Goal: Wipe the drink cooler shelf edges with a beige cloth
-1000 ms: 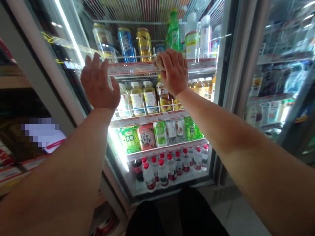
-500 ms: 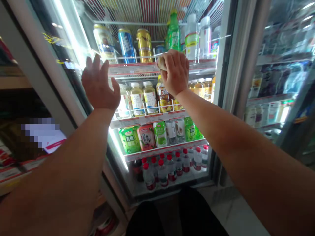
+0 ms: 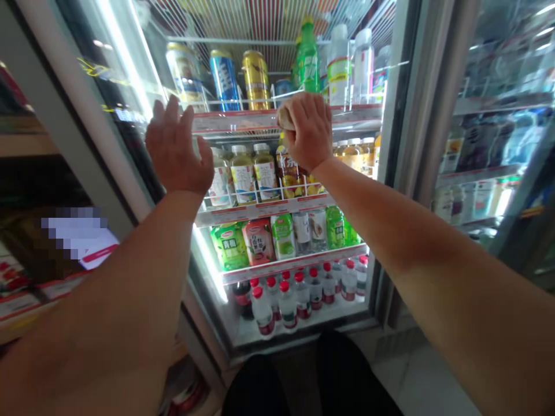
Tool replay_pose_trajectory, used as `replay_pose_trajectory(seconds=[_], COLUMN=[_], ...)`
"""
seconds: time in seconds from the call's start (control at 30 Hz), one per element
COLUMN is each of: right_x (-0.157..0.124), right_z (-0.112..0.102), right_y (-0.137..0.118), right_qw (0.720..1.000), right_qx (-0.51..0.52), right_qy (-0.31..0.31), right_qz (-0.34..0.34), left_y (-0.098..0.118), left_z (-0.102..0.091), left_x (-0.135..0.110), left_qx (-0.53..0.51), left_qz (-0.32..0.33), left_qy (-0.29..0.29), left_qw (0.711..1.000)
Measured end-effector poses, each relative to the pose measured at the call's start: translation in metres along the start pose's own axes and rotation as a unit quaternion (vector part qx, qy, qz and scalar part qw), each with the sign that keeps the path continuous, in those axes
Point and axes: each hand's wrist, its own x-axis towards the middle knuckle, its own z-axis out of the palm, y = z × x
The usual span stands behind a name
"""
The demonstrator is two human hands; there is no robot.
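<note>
Beige material (image 3: 284,119) in the curled right hand (image 3: 309,130) may drop if pinched loosely; the spread left hand (image 3: 178,151), further left, seems empty.

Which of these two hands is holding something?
The right hand, curled round a pale item I can't identify; the left hand is open, holding nothing visible.
</note>
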Motion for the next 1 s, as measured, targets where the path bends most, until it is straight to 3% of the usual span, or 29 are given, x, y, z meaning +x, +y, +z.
replay_pose_trajectory(seconds=[0.13, 0.3, 0.5, 0.7, 0.77, 1.0], right_x=[-0.0003, 0.0007, -0.0019, 0.0, -0.0004, -0.0035], right_z=[-0.0041, -0.0011, -0.0063, -0.0027, -0.0014, -0.0034], right_y=[-0.0021, -0.0017, -0.003, -0.0017, -0.0015, -0.003], right_qw=[1.0, 1.0, 0.998, 1.0, 1.0, 0.998], right_qx=[0.003, -0.008, 0.007, 0.001, -0.008, 0.006], right_qy=[-0.016, 0.004, -0.055, -0.001, -0.008, -0.053], right_qz=[-0.023, 0.015, -0.034, 0.014, 0.019, -0.034], left_y=[0.0002, -0.0004, -0.0009, -0.0035, -0.0028, 0.0046], left_z=[-0.0002, 0.001, 0.0018, 0.0016, 0.0011, -0.0038], left_x=[-0.0003, -0.0006, -0.0012, -0.0012, -0.0008, -0.0002], left_qx=[-0.005, -0.002, -0.009, -0.028, -0.023, -0.043], left_qz=[-0.002, 0.0, -0.016, -0.02, -0.024, -0.037], left_qy=[0.001, 0.006, 0.0, -0.027, -0.026, -0.022], left_qw=[1.0, 1.0, 1.0, 0.999, 0.999, 0.998])
